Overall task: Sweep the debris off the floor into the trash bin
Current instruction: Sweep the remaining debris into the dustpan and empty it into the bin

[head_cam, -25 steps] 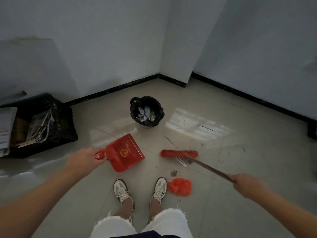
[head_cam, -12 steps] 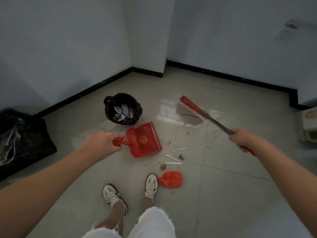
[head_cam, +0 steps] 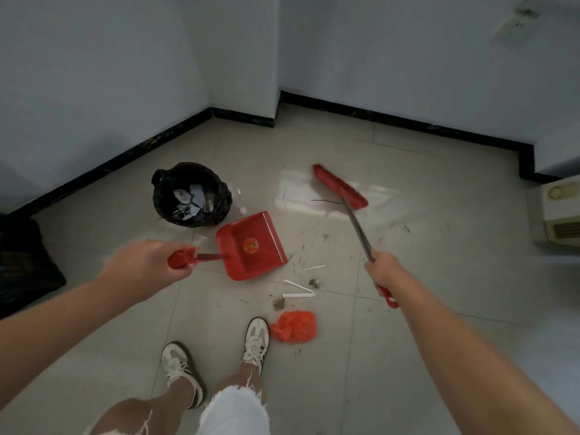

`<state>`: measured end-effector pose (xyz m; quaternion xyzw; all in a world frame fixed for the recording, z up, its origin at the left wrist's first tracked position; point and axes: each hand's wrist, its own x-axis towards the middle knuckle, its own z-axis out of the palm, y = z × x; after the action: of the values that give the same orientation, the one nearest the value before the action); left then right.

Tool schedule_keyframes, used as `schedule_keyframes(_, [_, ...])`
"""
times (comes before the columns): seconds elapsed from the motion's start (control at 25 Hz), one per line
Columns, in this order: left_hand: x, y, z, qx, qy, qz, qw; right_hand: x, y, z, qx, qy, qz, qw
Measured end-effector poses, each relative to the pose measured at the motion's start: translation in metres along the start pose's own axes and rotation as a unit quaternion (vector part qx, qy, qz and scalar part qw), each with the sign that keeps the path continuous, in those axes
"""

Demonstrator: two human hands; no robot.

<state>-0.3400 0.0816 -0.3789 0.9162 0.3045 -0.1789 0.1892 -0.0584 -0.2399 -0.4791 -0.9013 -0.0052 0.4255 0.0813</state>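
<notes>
My left hand (head_cam: 147, 265) grips the handle of a red dustpan (head_cam: 252, 245), whose pan lies on the tiled floor just right of the trash bin (head_cam: 191, 194), a round bin lined with a black bag and holding paper scraps. My right hand (head_cam: 384, 271) grips the shaft of a red broom (head_cam: 339, 186); its head is out on the floor beyond the debris. White paper strips (head_cam: 298, 290), small crumpled bits (head_cam: 278, 303) and a crumpled orange bag (head_cam: 294, 326) lie between the dustpan and my right shoe.
My two feet in white shoes (head_cam: 255, 339) stand close to the debris. A black crate (head_cam: 22, 262) sits at the left edge. A cream appliance (head_cam: 561, 211) stands at the right wall. White walls with black skirting form a corner behind the bin.
The broom head has swung from just beside the debris to farther out on the floor at the right. The dustpan has turned, and the view has shifted rightward.
</notes>
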Motion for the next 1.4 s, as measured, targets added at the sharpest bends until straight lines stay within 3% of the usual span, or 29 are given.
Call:
schedule_keyframes(0.28, [0.003,0.007,-0.008,-0.004,-0.043,0.003,0.999,-0.121,0.079,0.064,-0.156,-0.080,-0.019,0.984])
schedule_keyframes(0.44, [0.006,-0.005,-0.006,-0.006,-0.049,0.030,0.998,-0.202,0.087,0.102,-0.160,-0.126,0.017,0.979])
schedule_keyframes(0.56, [0.011,-0.022,-0.007,0.004,-0.051,0.061,0.997,-0.247,0.083,0.119,-0.169,-0.101,0.037,0.980])
schedule_keyframes(0.72, [0.025,-0.047,-0.025,0.011,-0.046,0.127,0.991,-0.302,0.072,0.125,-0.035,-0.045,0.078,0.995])
schedule_keyframes(0.84, [0.041,-0.061,-0.059,0.030,-0.085,0.196,0.976,-0.343,0.065,0.145,0.134,-0.020,0.161,0.978])
schedule_keyframes(1.0, [0.063,-0.077,-0.101,0.095,-0.120,0.294,0.944,-0.362,0.051,0.169,0.360,-0.008,0.277,0.891])
schedule_keyframes(1.24, [0.072,-0.060,-0.080,0.202,-0.134,0.372,0.896,-0.335,0.041,0.204,0.612,-0.064,0.405,0.677])
schedule_keyframes(1.32, [0.074,-0.056,-0.066,0.204,-0.146,0.374,0.893,-0.319,0.031,0.219,0.681,-0.096,0.413,0.597])
schedule_keyframes(1.4, [0.078,-0.051,-0.061,0.209,-0.143,0.384,0.888,-0.304,0.007,0.235,0.723,-0.127,0.395,0.553])
